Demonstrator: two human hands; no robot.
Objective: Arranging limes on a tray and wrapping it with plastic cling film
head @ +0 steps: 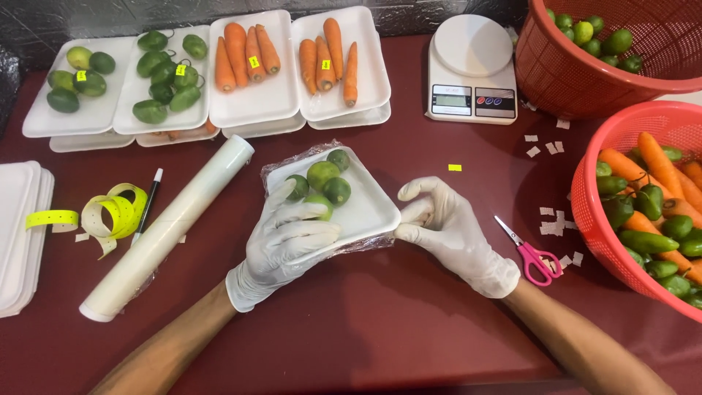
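A white foam tray (365,212) with several green limes (323,175) lies wrapped in clear film at the middle of the dark red table. My left hand (281,245), in a white glove, lies flat over the tray's near left part, pressing the film. My right hand (450,230), also gloved, pinches the tray's right corner and the film there. A roll of clear film (164,230) lies diagonally to the left of the tray.
Four white trays at the back hold limes (77,77), green peppers (167,80) and carrots (245,51), (333,55). A white scale (472,69), two red baskets (578,80), (592,212) of vegetables, pink scissors (530,252), yellow label tape (110,212), a pen (148,201) and stacked empty trays (18,234) surround me.
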